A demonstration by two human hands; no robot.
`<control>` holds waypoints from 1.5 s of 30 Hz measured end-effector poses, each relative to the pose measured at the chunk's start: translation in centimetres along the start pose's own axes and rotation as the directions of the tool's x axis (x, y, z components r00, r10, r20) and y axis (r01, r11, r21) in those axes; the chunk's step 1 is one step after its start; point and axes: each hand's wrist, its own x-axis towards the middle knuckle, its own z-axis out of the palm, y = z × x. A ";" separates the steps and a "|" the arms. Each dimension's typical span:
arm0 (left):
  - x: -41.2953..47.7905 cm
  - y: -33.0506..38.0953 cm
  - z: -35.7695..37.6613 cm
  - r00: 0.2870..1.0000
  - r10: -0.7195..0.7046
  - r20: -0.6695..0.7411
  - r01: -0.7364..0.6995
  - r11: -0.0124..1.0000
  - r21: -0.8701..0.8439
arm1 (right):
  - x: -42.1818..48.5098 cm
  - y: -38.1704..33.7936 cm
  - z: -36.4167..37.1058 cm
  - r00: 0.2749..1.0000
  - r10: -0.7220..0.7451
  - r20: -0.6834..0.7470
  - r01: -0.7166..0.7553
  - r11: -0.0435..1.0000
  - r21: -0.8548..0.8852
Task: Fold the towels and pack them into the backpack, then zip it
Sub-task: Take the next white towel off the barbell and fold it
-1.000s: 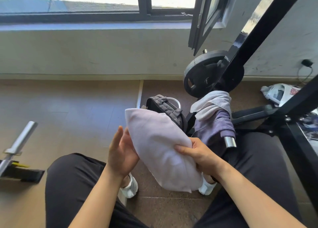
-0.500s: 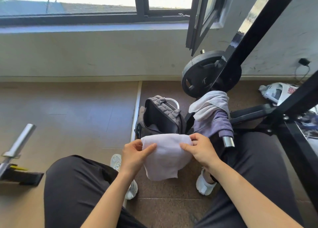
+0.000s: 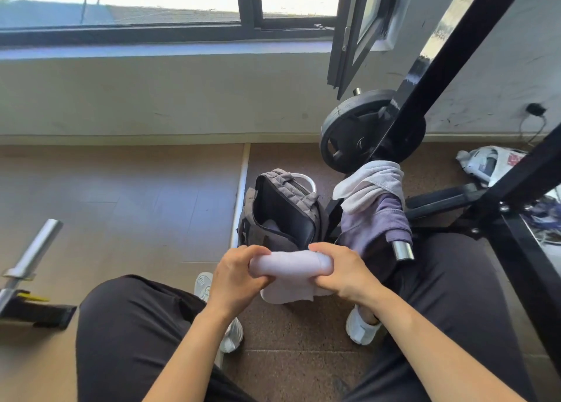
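A pale lilac towel (image 3: pixel 290 275), folded small, hangs between my knees. My left hand (image 3: pixel 238 275) grips its left end and my right hand (image 3: pixel 340 271) grips its right end, fingers curled over the top fold. Just beyond it a grey backpack (image 3: pixel 285 210) stands open on the floor, with a bit of pale cloth showing inside. To the right, a white towel (image 3: pixel 368 183) and a purple towel (image 3: pixel 376 225) are draped over a chrome bar end (image 3: pixel 402 250).
A black weight plate (image 3: pixel 355 134) and black rack frame (image 3: pixel 455 76) stand at the right. A chrome barbell end (image 3: pixel 33 250) lies at the left. A white bag (image 3: pixel 488 165) sits by the wall. My white shoes (image 3: pixel 361 328) are on the floor.
The towel went from a broad sheet held up in front of me to a narrow folded bundle, lowered toward the backpack mouth. Both hands moved to its top ends.
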 end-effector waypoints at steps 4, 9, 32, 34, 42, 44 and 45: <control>0.2 0.8 -0.6 1.000 -0.013 -0.001 0.013 0.997 -0.079 | 0.4 0.7 0.0 0.999 0.018 -0.033 -0.023 0.991 -0.134; 0.2 2.2 -1.8 0.949 -0.168 0.269 0.305 0.714 -0.630 | 0.5 0.1 -1.0 0.996 0.051 0.077 -0.081 0.873 0.482; -0.1 3.0 -1.3 0.846 -0.025 0.533 0.520 0.263 -0.813 | -1.1 -1.6 -2.1 0.912 -0.082 0.402 -0.337 0.409 0.848; -0.1 2.8 -0.9 0.854 -0.059 0.517 0.509 0.296 -0.808 | -0.9 -1.4 -1.7 0.920 0.037 0.390 -0.358 0.483 0.799; -0.2 2.8 -1.5 0.886 -0.082 0.457 0.453 0.365 -0.813 | -0.5 -1.1 -1.7 0.971 0.129 0.200 -0.237 0.595 0.768; 0.0 2.8 -1.7 0.889 -0.063 0.454 0.451 0.302 -0.840 | -0.6 -1.3 -1.9 0.980 0.098 0.173 -0.197 0.570 0.798; 0.1 2.7 -1.9 0.889 -0.048 0.455 0.450 0.267 -0.852 | -0.7 -1.3 -1.9 0.983 0.079 0.168 -0.183 0.550 0.815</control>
